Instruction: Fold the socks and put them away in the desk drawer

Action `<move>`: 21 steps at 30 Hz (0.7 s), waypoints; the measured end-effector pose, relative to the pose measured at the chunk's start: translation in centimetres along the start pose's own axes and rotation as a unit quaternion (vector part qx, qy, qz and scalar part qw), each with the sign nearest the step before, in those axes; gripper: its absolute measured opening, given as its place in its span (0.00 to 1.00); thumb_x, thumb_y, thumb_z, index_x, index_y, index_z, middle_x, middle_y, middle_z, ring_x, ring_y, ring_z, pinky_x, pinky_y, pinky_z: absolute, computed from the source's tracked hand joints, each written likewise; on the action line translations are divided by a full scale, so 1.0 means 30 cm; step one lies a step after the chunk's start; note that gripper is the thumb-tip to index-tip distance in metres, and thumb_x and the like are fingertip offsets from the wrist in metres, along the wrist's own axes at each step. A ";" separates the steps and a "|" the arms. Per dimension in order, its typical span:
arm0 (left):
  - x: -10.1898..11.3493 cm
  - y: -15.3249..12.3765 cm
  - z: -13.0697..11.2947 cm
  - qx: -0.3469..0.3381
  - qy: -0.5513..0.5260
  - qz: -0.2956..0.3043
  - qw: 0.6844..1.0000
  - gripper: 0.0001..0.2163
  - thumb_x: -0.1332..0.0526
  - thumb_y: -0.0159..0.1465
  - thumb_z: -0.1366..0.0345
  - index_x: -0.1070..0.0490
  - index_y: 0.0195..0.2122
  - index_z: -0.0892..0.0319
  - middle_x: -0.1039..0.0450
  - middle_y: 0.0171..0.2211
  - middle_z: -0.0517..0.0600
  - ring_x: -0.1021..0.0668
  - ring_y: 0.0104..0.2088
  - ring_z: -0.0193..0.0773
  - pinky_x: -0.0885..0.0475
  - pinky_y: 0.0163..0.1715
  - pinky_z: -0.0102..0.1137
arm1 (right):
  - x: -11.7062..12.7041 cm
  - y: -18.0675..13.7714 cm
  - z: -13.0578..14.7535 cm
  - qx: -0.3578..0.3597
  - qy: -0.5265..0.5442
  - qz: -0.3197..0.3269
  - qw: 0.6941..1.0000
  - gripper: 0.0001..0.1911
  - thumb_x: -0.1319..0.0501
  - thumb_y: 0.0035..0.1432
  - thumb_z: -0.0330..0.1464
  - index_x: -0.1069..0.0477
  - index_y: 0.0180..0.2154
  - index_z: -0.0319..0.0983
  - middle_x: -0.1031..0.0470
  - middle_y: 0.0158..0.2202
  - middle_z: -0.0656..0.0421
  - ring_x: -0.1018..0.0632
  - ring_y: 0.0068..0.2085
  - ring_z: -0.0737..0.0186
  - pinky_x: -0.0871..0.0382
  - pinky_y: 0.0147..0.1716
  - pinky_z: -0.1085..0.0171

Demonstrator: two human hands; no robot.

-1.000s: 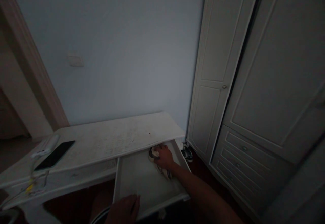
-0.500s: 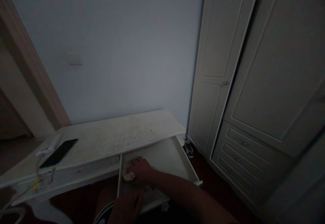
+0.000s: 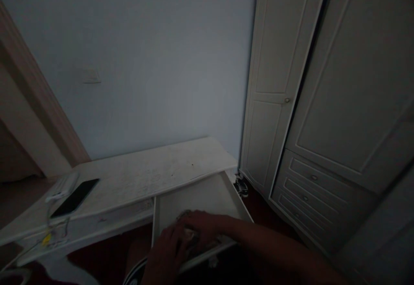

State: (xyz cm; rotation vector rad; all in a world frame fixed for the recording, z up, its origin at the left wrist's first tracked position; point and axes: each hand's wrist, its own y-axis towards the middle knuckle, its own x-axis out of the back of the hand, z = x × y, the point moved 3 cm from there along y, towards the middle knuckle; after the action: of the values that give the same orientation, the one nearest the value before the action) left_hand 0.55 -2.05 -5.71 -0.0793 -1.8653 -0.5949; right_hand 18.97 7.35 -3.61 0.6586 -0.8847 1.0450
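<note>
Head view: dim room, both arms are reaching into an open drawer (image 3: 200, 196).
Right hand (image 3: 202, 228): lying over a small rag (image 3: 189, 234), fingers curling; grip too dark to tell.
Left hand (image 3: 166, 250): touching the rag's near side; closing or not, cannot tell.
Rag: sitting inside the drawer, near its front edge.
Around: desk (image 3: 145, 177) is carrying a phone (image 3: 75, 197); wardrobe (image 3: 323, 104) is standing to the right.

Desk top (image 3: 145, 175) at 8 o'clock, white, scuffed. Phone (image 3: 75, 197) on its left end, dark; white device (image 3: 63, 186) just beside. Wall switch (image 3: 91, 76) at 10 o'clock. Wardrobe (image 3: 339, 104) at 3 o'clock, doors shut, knob (image 3: 286, 100) on narrow door. Door frame (image 3: 35, 104) at 9 o'clock.
</note>
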 end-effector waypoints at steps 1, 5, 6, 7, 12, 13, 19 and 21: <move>-0.005 0.018 0.006 0.000 -0.006 0.015 1.000 0.20 0.47 0.75 0.55 0.31 0.66 0.48 0.26 0.64 0.53 0.24 0.62 0.48 0.27 0.62 0.43 | 0.020 -0.043 -0.005 -0.034 0.023 -0.020 0.999 0.55 0.23 0.47 0.41 0.43 0.72 0.45 0.33 0.69 0.48 0.30 0.66 0.40 0.37 0.64 0.48; -0.034 0.115 -0.010 -0.043 -0.028 0.169 0.984 0.31 0.36 0.68 0.48 0.39 0.72 0.40 0.42 0.75 0.51 0.37 0.72 0.57 0.32 0.66 0.52 | 0.067 -0.233 0.011 -0.139 0.100 -0.076 0.982 0.56 0.27 0.54 0.45 0.51 0.76 0.44 0.41 0.73 0.46 0.36 0.71 0.41 0.43 0.68 0.48; -0.039 0.142 -0.025 -0.051 -0.024 0.202 0.978 0.33 0.34 0.66 0.48 0.39 0.72 0.40 0.44 0.75 0.51 0.39 0.73 0.59 0.33 0.66 0.55 | 0.067 -0.280 0.024 -0.160 0.116 -0.088 0.976 0.55 0.28 0.56 0.46 0.51 0.76 0.42 0.42 0.74 0.46 0.36 0.71 0.42 0.44 0.69 0.49; -0.044 0.169 -0.044 -0.061 -0.017 0.226 0.972 0.35 0.33 0.64 0.47 0.39 0.72 0.39 0.45 0.76 0.52 0.41 0.73 0.62 0.35 0.66 0.57 | 0.062 -0.323 0.042 -0.176 0.127 -0.100 0.971 0.53 0.29 0.57 0.48 0.51 0.76 0.42 0.41 0.73 0.46 0.36 0.71 0.43 0.43 0.69 0.50; -0.071 0.288 -0.142 -0.121 0.026 0.282 0.951 0.39 0.28 0.57 0.48 0.37 0.70 0.38 0.38 0.73 0.54 0.34 0.68 0.67 0.38 0.64 0.66 | -0.013 -0.451 0.124 -0.194 0.074 -0.125 0.970 0.47 0.34 0.61 0.55 0.48 0.74 0.52 0.32 0.69 0.51 0.28 0.65 0.42 0.37 0.64 0.50; -0.075 0.306 -0.149 -0.120 0.029 0.284 0.951 0.37 0.27 0.55 0.50 0.33 0.67 0.39 0.35 0.70 0.54 0.32 0.66 0.66 0.35 0.62 0.64 | -0.032 -0.458 0.126 -0.202 0.048 -0.124 0.970 0.46 0.34 0.61 0.56 0.47 0.74 0.53 0.32 0.69 0.51 0.28 0.64 0.41 0.38 0.63 0.49; -0.022 0.319 -0.091 -0.019 0.030 0.237 0.971 0.22 0.32 0.57 0.62 0.25 0.54 0.53 0.22 0.55 0.57 0.22 0.55 0.54 0.25 0.54 0.47 | -0.113 -0.442 0.082 -0.244 -0.042 -0.120 0.961 0.39 0.37 0.62 0.56 0.38 0.70 0.52 0.24 0.60 0.51 0.24 0.58 0.39 0.33 0.57 0.49; 0.047 0.282 -0.059 0.011 0.001 0.202 0.979 0.22 0.33 0.57 0.65 0.25 0.54 0.55 0.21 0.55 0.57 0.21 0.54 0.50 0.26 0.55 0.42 | -0.125 -0.437 0.078 -0.256 -0.052 -0.112 0.959 0.34 0.36 0.61 0.54 0.32 0.65 0.52 0.22 0.56 0.51 0.23 0.56 0.39 0.32 0.55 0.50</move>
State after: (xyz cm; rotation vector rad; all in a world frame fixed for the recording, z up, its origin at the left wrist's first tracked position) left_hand 4.37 4.22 -0.95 -0.4318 -1.7862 -0.2929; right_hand 29.53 -1.13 -6.38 0.3640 -1.0921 0.5456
